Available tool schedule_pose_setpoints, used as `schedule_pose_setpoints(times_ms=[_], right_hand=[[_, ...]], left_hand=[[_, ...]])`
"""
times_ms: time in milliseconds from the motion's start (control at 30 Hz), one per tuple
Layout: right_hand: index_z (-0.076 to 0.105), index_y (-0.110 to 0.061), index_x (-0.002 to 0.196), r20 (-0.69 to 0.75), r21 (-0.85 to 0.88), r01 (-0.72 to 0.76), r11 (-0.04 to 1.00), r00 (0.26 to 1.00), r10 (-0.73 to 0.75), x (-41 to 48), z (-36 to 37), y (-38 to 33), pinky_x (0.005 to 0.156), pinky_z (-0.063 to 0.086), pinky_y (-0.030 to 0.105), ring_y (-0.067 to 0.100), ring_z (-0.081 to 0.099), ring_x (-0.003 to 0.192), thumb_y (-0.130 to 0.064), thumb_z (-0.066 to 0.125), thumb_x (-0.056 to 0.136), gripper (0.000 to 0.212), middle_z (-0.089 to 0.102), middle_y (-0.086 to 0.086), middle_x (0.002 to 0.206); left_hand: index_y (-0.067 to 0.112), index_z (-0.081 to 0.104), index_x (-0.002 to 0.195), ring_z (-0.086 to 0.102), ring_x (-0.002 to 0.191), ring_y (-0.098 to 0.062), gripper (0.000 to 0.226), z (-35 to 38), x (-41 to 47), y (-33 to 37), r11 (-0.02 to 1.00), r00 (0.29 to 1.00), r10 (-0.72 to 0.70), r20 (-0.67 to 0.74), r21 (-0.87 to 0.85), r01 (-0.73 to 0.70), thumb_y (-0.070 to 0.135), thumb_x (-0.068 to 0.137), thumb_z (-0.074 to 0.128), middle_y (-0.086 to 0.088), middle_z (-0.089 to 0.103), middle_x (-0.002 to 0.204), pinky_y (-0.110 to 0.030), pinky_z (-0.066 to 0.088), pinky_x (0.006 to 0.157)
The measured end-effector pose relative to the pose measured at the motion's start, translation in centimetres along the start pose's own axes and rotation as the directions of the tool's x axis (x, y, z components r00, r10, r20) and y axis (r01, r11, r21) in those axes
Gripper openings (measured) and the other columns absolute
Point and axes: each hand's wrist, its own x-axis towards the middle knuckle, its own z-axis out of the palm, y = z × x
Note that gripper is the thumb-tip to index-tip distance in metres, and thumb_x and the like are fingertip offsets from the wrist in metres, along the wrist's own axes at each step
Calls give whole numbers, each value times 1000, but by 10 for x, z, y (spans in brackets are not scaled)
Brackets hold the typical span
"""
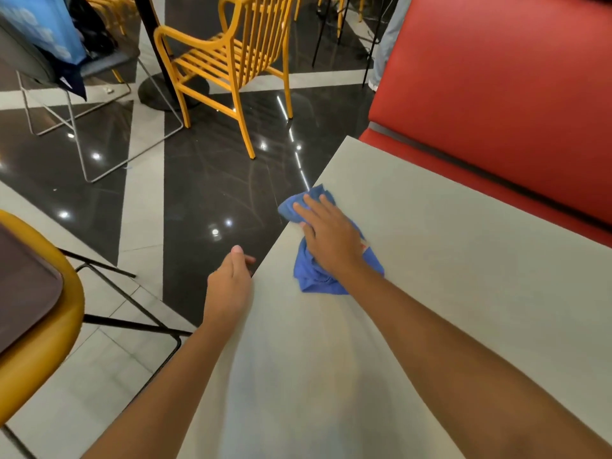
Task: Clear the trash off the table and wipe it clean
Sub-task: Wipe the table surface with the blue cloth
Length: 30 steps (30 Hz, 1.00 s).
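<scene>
cloth: the blue cloth [309, 276] is lying bunched on the counter [447, 276] at its left edge, one end hanging just over that edge.
right hand: the right hand [328, 236] is pressing flat on the cloth, its fingers [311, 207] lying straight and spread, not curling round it.
left hand: the left hand [228, 283] is hanging just beside the left edge, nearer than the cloth, fingers loosely extended and showing nothing held; the palm side is hidden.
progress: no trash is showing on the visible counter, so clearing is looking done; wiping is under way along the left edge.
left to do: the far corner and the right side by the red bench [496, 77] are likely still needing passes.
room: open floor is lying beyond the left edge; the bench is running close along the far right edge, limiting reach there.
</scene>
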Motion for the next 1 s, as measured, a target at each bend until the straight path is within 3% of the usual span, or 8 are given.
schedule_pose_setpoints(times_ms=[133, 233, 333, 467, 633, 800, 933, 1000], right_hand=[[22, -20, 146, 67, 2, 61, 998, 996, -61, -32, -2, -13, 114, 15, 32, 25, 14, 143, -18, 37, 99, 49, 17, 3, 155], [44, -13, 136, -40, 52, 131, 990, 991, -129, -53, -11, -19, 109, 30, 33, 28, 35, 135, -5, 61, 87, 53, 39, 8, 146], [43, -16, 137, 90, 354, -9, 935, 996, -24, -72, -25, -20, 111, 24, 26, 18, 31, 137, -8, 40, 98, 41, 39, 1, 146], [54, -15, 129, -36, 675, -136, 725, 976, 215, -87, -52, -20, 101, 33, 17, 14, 46, 126, -7, 45, 96, 35, 54, 2, 131], [56, -12, 126, -36, 811, -192, 553, 926, 375, -96, -89, -26, 90, 38, 14, 17, 54, 112, -12, 51, 94, 32, 59, 6, 121], [53, -16, 127, 48, 837, -197, 511, 956, 289, -115, -112, -44, 89, 44, 18, 12, 55, 105, -20, 58, 91, 37, 57, 1, 121], [52, -17, 129, 107, 877, -189, 441, 973, 204, -135, -120, -66, 93, 40, 19, 7, 50, 109, -30, 51, 94, 38, 52, -2, 130], [50, -18, 131, 131, 894, -185, 409, 979, 156, -143, -118, -78, 102, 37, 22, 8, 47, 120, -28, 45, 96, 36, 48, -3, 136]], left_hand=[[15, 59, 100, 56, 87, -17, 36, -10, -7, -6, 967, 996, -41, -76, -252, 20, 30, 101, 27, -3, 59, 93, -21, 39, 66], [18, 57, 103, 54, 95, -17, 27, -13, -14, 0, 957, 995, -22, -95, -291, -7, 25, 99, 31, -4, 59, 102, -27, 36, 78], [19, 58, 105, 53, 95, -15, 24, -13, -27, 14, 946, 998, 12, -66, -322, -33, 23, 97, 35, 0, 59, 102, -24, 36, 76], [27, 58, 94, 57, 93, -18, 17, -8, -45, 34, 939, 995, 34, 90, -345, -1, 27, 95, 41, 0, 62, 97, -30, 43, 82], [17, 58, 107, 60, 88, -16, 35, -2, -76, 59, 892, 931, -15, 365, -416, 178, 42, 96, 37, -3, 64, 102, -28, 47, 77], [13, 60, 118, 62, 107, -29, 61, -6, -105, 72, 731, 803, -26, 596, -536, 422, 61, 85, 44, -13, 67, 113, -45, 46, 97], [13, 59, 122, 65, 103, -25, 64, -24, -132, 72, 697, 806, 65, 589, -605, 386, 62, 89, 35, -12, 66, 116, -34, 53, 83], [12, 58, 124, 63, 105, -26, 62, -37, -145, 65, 696, 835, 69, 545, -626, 351, 59, 91, 34, -14, 63, 120, -35, 52, 87]])
